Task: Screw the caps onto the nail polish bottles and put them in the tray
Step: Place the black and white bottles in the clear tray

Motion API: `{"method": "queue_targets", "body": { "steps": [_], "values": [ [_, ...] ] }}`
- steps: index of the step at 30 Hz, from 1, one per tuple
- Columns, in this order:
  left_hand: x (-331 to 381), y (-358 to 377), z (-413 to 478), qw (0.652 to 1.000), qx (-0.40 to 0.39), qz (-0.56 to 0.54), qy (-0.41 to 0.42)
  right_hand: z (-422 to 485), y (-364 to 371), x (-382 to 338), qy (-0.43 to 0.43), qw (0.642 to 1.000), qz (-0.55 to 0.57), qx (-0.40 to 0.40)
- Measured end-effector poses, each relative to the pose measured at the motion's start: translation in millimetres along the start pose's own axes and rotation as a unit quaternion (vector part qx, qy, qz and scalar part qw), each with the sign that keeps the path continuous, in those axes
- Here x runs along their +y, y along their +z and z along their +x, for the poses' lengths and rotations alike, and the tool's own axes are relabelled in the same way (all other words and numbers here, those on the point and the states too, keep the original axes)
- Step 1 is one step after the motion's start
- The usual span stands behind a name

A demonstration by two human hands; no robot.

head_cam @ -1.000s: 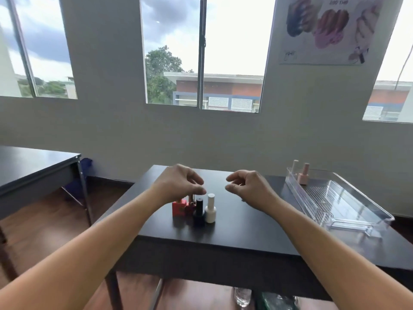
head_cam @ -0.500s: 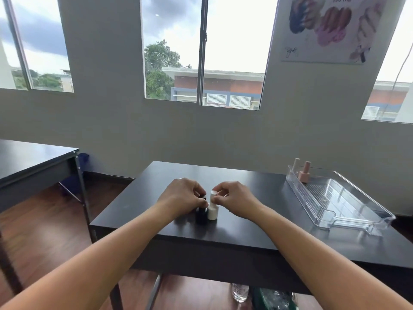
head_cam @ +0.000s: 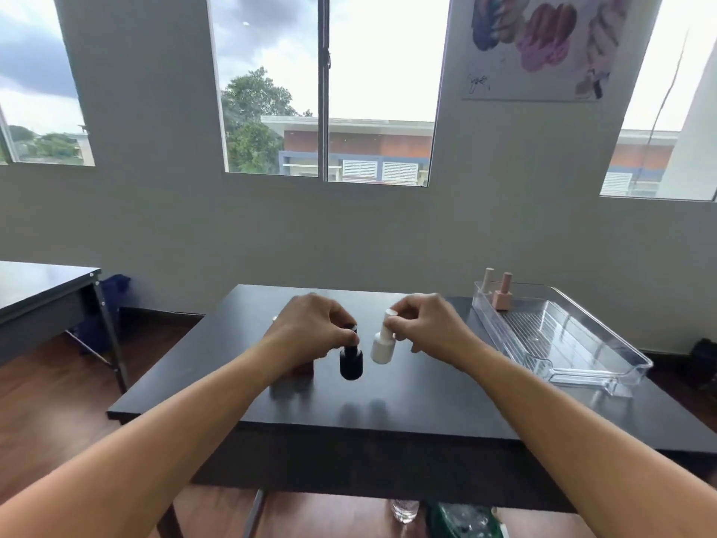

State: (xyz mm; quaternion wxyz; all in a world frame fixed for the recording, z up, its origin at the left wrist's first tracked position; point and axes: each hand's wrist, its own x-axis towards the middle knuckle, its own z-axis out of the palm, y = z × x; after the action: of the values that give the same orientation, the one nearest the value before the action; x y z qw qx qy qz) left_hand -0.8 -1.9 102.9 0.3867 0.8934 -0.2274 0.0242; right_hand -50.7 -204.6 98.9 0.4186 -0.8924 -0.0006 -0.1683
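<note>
My left hand (head_cam: 310, 328) pinches the cap of a black nail polish bottle (head_cam: 351, 361) and holds it lifted above the dark table (head_cam: 426, 401). My right hand (head_cam: 430, 328) grips the cap of a white bottle (head_cam: 382, 349), also raised and tilted. A red bottle (head_cam: 302, 368) stands on the table, mostly hidden behind my left wrist. At the right lies a clear plastic tray (head_cam: 582, 355) with two pinkish capped bottles (head_cam: 502, 295) upright at its far end.
A second dark table (head_cam: 42, 293) stands at the left. A wall with windows rises behind the table. Under the table's front edge I see a clear glass (head_cam: 405, 510) and a green item (head_cam: 465, 518) on the wooden floor.
Both hands came down onto the bottles, closed on the black and white caps, and lifted the two bottles off the table, moving them slightly apart.
</note>
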Motion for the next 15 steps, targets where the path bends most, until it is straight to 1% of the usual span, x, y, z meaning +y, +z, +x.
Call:
{"method": "queue_targets", "body": {
  "steps": [6,11,15],
  "values": [
    [62.5,28.8,33.9,0.997,-0.022,-0.028,0.070,7.4,-83.7,27.7,0.025,0.997,-0.009,0.071],
    [118.9,67.8,75.8,0.990,-0.039,-0.045,0.125,19.7,-159.1,70.0,0.069,0.989,-0.028,0.131],
    [157.6,99.7,109.4,0.984,-0.059,-0.054,0.161,32.7,-206.7,103.4,0.103,0.981,-0.050,0.160]
  ]
}}
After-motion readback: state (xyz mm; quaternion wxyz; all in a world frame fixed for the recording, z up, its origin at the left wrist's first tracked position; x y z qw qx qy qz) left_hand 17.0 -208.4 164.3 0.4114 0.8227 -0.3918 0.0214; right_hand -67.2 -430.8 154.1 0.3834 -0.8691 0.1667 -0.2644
